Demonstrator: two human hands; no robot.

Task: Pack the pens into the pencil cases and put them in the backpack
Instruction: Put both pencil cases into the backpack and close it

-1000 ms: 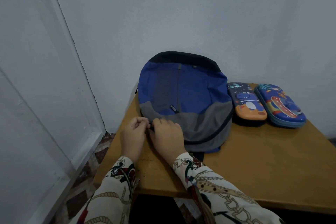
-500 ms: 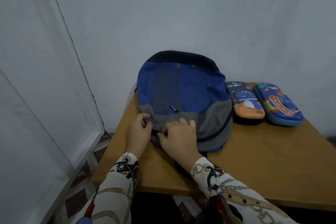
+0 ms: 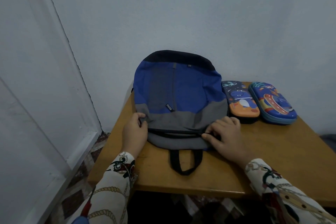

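The blue and grey cloth backpack lies flat on the wooden table. The left hand pinches its grey edge, and the right hand pinches the zip pull. If the left hand lets go, the cloth could bunch and jam the zip.

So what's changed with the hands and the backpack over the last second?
The right hand slid right along the backpack zipper, pinching the pull, leaving a dark open slit behind it. The left hand shifted up to grip the bag's left edge. Both pencil cases stayed closed on the table.
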